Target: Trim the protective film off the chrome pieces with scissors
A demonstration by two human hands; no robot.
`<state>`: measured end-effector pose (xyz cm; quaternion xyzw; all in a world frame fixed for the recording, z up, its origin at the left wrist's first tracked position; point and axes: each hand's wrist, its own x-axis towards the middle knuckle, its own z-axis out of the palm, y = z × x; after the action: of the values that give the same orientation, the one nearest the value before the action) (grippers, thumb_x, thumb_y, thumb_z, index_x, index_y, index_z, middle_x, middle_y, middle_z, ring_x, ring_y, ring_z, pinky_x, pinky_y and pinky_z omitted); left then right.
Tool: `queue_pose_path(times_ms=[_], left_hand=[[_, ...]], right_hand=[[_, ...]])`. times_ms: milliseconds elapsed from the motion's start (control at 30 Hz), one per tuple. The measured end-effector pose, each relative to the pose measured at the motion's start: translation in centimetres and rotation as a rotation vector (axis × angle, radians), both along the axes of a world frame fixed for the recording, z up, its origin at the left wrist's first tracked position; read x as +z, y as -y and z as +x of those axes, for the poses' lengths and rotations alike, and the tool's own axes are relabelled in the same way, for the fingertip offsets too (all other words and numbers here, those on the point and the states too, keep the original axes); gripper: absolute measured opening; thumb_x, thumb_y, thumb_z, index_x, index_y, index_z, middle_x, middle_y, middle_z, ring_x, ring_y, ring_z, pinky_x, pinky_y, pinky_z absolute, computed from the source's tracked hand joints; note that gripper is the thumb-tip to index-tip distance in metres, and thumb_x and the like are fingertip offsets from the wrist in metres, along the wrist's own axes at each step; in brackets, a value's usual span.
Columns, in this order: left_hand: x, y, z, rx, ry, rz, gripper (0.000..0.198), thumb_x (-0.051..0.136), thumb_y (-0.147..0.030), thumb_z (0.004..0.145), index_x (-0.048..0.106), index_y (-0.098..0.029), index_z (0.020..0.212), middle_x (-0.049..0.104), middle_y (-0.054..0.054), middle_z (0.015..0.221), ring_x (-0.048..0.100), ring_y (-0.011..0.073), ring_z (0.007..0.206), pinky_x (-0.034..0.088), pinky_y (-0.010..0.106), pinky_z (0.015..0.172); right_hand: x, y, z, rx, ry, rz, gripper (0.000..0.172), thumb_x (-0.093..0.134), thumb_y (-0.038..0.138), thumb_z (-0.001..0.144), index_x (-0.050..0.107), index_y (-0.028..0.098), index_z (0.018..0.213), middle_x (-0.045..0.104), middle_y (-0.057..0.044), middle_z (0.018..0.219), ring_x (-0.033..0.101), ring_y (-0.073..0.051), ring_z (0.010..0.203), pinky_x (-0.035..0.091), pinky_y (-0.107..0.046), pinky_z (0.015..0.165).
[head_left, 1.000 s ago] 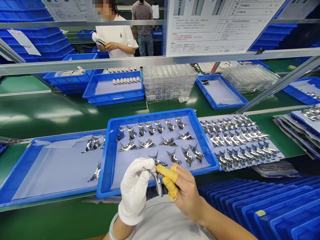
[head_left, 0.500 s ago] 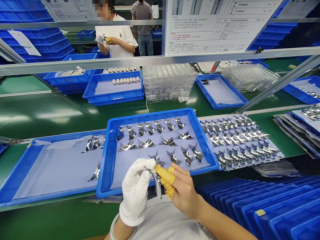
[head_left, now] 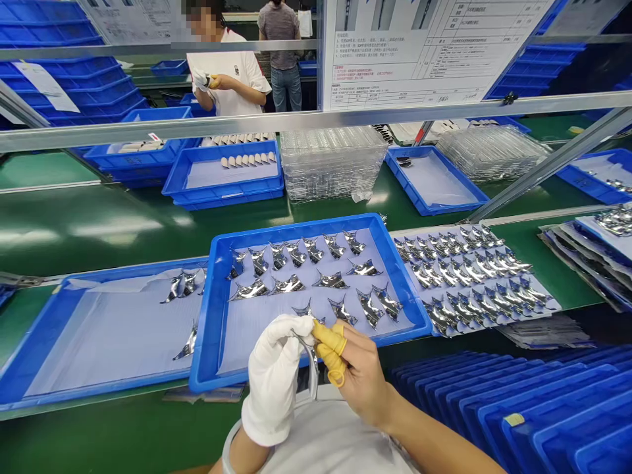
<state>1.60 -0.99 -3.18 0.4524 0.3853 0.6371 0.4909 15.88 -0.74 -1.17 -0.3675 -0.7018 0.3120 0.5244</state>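
Observation:
My left hand [head_left: 274, 375], in a white glove, pinches a shiny curved metal piece [head_left: 313, 368] by its upper end. The piece hangs down over my lap, and the glove hides part of it. Yellow finger cots cover fingertips of my right hand [head_left: 353, 362]. Those fingers are bent and pressed against the top of the same piece, close to the glove. Just beyond both hands lies a blue tray [head_left: 201, 316] lined with white paper. Several similar mirror-bright pieces [head_left: 332, 280] with pointed corners rest in it in loose rows.
Left stands another lined blue tray [head_left: 44, 349] with a few pieces. Many more pieces [head_left: 464, 270] sit in rows on a white sheet at right. Stacked blue trays [head_left: 523, 401] fill the lower right. A metal rail [head_left: 247, 124] crosses ahead; a co-worker [head_left: 230, 72] is behind it.
Both hands have shifted slightly to the right with the metal piece, and the piece is turned a little. The pieces in the trays stay where they were.

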Motion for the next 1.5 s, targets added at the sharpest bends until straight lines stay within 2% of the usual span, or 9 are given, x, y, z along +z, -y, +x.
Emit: queue_pose_path(times_ms=[100,233,467,733,900,1067,1267,1367,1500], left_hand=[[0.5,-0.2,0.0,0.006,0.019,-0.020,0.015,0.066,-0.024,0.093,0.076,-0.026,0.103,0.070,0.001,0.088,0.066,0.0105,0.077,0.056,0.019,0.075],[0.7,-0.3,-0.2,0.025,0.036,-0.055,0.012,0.069,-0.025,0.091,0.077,-0.026,0.100,0.072,0.002,0.090,0.068,0.0105,0.080,0.057,0.017,0.078],[1.0,-0.4,-0.1,0.020,0.068,-0.061,0.011,0.070,-0.026,0.090,0.077,-0.026,0.098,0.072,0.000,0.086,0.067,0.0091,0.076,0.057,0.016,0.077],[0.9,-0.2,-0.4,0.096,-0.013,0.004,0.021,0.065,-0.017,0.093,0.074,-0.027,0.109,0.073,-0.001,0.091,0.068,0.0098,0.087,0.056,0.020,0.087],[1.2,-0.2,-0.7,0.141,-0.073,0.070,0.024,0.064,-0.014,0.092,0.074,-0.026,0.112,0.073,0.001,0.093,0.068,0.0114,0.088,0.057,0.021,0.085],[1.1,-0.2,-0.8,0.175,-0.099,0.074,0.025,0.067,-0.015,0.090,0.075,-0.025,0.112,0.073,0.002,0.092,0.067,0.0126,0.086,0.057,0.023,0.082],[1.4,-0.3,-1.0,0.223,-0.096,0.045,0.020,0.074,-0.019,0.086,0.078,-0.026,0.105,0.077,0.002,0.091,0.070,0.0141,0.084,0.059,0.023,0.078],[1.9,-0.5,-1.4,0.208,-0.058,-0.010,0.011,0.071,-0.026,0.089,0.079,-0.026,0.097,0.078,0.001,0.087,0.071,0.0143,0.081,0.059,0.023,0.077],[2.0,-0.6,-1.7,0.236,-0.071,-0.128,0.015,0.067,-0.032,0.092,0.080,-0.024,0.091,0.079,0.003,0.088,0.073,0.0168,0.080,0.060,0.026,0.077]], right_hand=[[-0.2,0.0,0.1,0.007,0.014,0.066,0.038,0.048,0.009,0.101,0.063,0.020,0.135,0.054,-0.001,0.070,0.045,-0.018,0.064,0.040,-0.029,0.056],[-0.5,0.0,0.2,-0.026,0.078,0.144,0.042,0.048,0.008,0.099,0.062,0.019,0.137,0.055,-0.003,0.071,0.045,-0.019,0.064,0.041,-0.030,0.054],[-0.6,0.1,0.5,-0.034,0.107,0.158,0.045,0.048,0.006,0.098,0.060,0.019,0.139,0.058,-0.005,0.076,0.050,-0.019,0.066,0.044,-0.030,0.056],[-1.0,0.0,0.6,-0.045,0.123,0.127,0.040,0.050,0.013,0.102,0.058,0.020,0.140,0.066,-0.010,0.093,0.065,-0.020,0.076,0.056,-0.029,0.063],[-1.4,-0.2,0.7,-0.065,0.133,0.164,0.035,0.049,0.020,0.104,0.059,0.019,0.137,0.067,-0.013,0.101,0.068,-0.021,0.084,0.059,-0.030,0.067],[-2.1,-0.4,0.4,-0.047,0.146,0.219,0.025,0.053,0.027,0.104,0.063,0.016,0.124,0.069,-0.013,0.094,0.069,-0.020,0.077,0.059,-0.028,0.061],[-2.8,-0.2,0.5,-0.086,0.193,0.279,0.018,0.052,0.013,0.101,0.068,0.017,0.109,0.072,-0.009,0.086,0.069,-0.017,0.066,0.056,-0.026,0.057],[-2.9,0.3,0.9,-0.063,0.247,0.333,0.023,0.050,0.011,0.099,0.068,0.015,0.114,0.074,-0.012,0.090,0.072,-0.019,0.073,0.056,-0.028,0.058],[-2.8,0.8,1.3,-0.038,0.261,0.344,0.029,0.049,0.007,0.097,0.066,0.012,0.120,0.076,-0.015,0.094,0.073,-0.022,0.078,0.057,-0.030,0.062]])
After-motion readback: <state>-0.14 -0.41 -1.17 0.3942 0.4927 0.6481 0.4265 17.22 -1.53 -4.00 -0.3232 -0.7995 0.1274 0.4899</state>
